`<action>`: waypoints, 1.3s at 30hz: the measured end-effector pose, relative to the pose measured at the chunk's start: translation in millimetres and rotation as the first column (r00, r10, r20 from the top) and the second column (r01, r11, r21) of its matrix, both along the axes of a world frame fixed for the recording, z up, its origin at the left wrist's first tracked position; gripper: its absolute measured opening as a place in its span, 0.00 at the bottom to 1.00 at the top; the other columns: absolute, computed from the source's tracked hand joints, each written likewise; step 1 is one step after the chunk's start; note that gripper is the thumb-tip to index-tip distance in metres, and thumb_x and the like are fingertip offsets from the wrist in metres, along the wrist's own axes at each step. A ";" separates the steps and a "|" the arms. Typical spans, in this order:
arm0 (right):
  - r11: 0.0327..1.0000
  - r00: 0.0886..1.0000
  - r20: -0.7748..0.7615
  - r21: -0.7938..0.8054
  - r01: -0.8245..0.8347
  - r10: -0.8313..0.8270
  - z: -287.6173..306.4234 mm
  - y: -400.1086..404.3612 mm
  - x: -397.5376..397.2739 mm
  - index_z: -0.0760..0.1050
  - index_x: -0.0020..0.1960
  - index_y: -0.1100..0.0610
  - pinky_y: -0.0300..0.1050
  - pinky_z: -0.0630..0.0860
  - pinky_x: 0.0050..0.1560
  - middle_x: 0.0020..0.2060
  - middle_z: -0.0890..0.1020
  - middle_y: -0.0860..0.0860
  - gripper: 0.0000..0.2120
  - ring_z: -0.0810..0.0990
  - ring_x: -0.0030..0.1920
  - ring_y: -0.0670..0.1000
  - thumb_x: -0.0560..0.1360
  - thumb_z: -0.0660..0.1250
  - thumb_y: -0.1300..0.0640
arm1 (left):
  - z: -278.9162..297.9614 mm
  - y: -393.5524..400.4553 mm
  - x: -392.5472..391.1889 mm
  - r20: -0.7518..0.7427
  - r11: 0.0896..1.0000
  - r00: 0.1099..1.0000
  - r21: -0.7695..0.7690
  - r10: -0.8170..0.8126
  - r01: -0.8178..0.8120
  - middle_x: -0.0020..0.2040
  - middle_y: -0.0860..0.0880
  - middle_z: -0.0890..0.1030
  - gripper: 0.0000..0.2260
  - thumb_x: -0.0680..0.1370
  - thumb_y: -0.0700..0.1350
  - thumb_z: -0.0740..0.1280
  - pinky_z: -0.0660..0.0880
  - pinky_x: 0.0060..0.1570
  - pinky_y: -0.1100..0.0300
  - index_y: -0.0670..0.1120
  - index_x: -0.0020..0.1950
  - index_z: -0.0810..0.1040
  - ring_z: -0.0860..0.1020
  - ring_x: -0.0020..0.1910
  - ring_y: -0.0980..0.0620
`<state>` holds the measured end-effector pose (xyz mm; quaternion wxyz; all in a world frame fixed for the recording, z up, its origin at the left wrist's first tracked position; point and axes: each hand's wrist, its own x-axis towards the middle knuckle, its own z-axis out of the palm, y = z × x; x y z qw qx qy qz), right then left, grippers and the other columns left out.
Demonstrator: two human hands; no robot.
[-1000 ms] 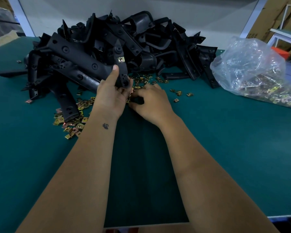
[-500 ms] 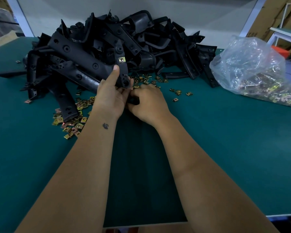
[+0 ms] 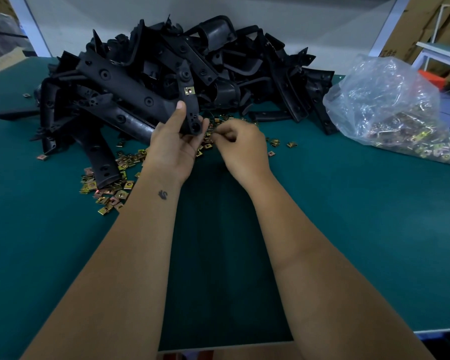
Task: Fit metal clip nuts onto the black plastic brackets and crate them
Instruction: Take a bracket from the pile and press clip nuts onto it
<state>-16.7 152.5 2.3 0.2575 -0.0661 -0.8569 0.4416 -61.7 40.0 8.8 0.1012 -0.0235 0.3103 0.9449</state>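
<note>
A green counter [image 3: 348, 229] runs out to a pale wall, with cardboard boxes off to the far right. The left hand [image 3: 173, 144] grips the lower end of a black plastic bracket [image 3: 187, 100], thumb up along its face and fingers curled round the back, holding it upright above the counter. A brass clip nut [image 3: 189, 91] already sits on the bracket, just above the thumb.

The right hand [image 3: 240, 145] has changed most. A second ago it lay pressed against the left hand at the bracket's foot; now it has come away and curls over the loose clip nuts [image 3: 211, 137] scattered just beyond the left hand's fingertips. Its fingers are bent as if pinching, but whether a nut is actually between them cannot be told from here.

That suggests one fitting is done and the next nut is being picked for the bracket's lower hole. Behind both hands rises the heap of unfitted brackets [image 3: 218, 61]; more nuts lie left of the left wrist [image 3: 107, 188], and a clear bag of nuts [image 3: 390, 107] sits well off to the right. No crate is in view.
</note>
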 end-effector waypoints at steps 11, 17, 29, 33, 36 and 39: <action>0.693 0.992 -0.103 -0.711 -0.123 0.071 12.4 11.3 4.0 0.82 0.48 0.58 0.43 0.79 0.48 0.35 0.83 0.51 0.06 0.80 0.38 0.48 0.78 0.66 0.63 | -3.3 4.7 7.0 -0.044 0.977 0.977 -0.061 -0.209 0.206 0.42 0.42 0.85 0.06 0.81 0.37 0.64 0.82 0.44 0.57 0.38 0.57 0.75 0.85 0.39 0.50; 0.550 0.986 -0.116 -0.819 -0.162 0.117 14.1 13.6 4.2 0.82 0.51 0.61 0.41 0.77 0.45 0.34 0.82 0.52 0.09 0.79 0.37 0.48 0.80 0.62 0.64 | -2.5 6.2 9.4 -0.036 0.964 0.973 -0.150 -0.228 0.221 0.44 0.46 0.84 0.07 0.81 0.41 0.65 0.80 0.39 0.61 0.42 0.58 0.75 0.83 0.39 0.52; 0.525 0.968 -0.191 -0.814 -0.249 0.163 11.8 17.3 2.5 0.82 0.48 0.59 0.38 0.79 0.50 0.41 0.85 0.52 0.11 0.83 0.43 0.46 0.75 0.66 0.71 | -2.1 5.4 10.6 -0.002 0.961 0.969 -0.127 -0.247 0.245 0.46 0.46 0.82 0.07 0.80 0.40 0.66 0.78 0.36 0.64 0.42 0.58 0.76 0.78 0.43 0.52; 0.524 0.968 -0.190 -0.815 -0.249 0.164 11.6 15.4 0.8 0.83 0.49 0.60 0.42 0.78 0.53 0.42 0.85 0.53 0.09 0.82 0.44 0.48 0.76 0.66 0.69 | -1.5 5.4 11.6 -0.015 0.957 0.961 -0.100 -0.275 0.272 0.46 0.45 0.83 0.06 0.80 0.40 0.66 0.78 0.39 0.64 0.42 0.56 0.78 0.79 0.43 0.51; 0.557 0.972 -0.181 -0.797 -0.234 0.150 11.0 14.5 0.7 0.83 0.48 0.60 0.46 0.75 0.60 0.43 0.85 0.53 0.08 0.81 0.47 0.49 0.76 0.66 0.69 | -1.8 6.0 11.5 -0.018 0.955 0.959 -0.098 -0.281 0.278 0.49 0.44 0.82 0.07 0.80 0.40 0.66 0.78 0.40 0.64 0.42 0.57 0.78 0.79 0.44 0.51; 0.579 0.972 -0.175 -0.781 -0.234 0.156 11.5 14.3 2.2 0.83 0.48 0.60 0.44 0.76 0.59 0.42 0.85 0.53 0.08 0.81 0.47 0.49 0.75 0.67 0.70 | -2.4 6.1 11.0 -0.020 0.954 0.959 -0.103 -0.283 0.280 0.49 0.44 0.82 0.07 0.80 0.40 0.66 0.78 0.40 0.63 0.41 0.57 0.78 0.79 0.44 0.51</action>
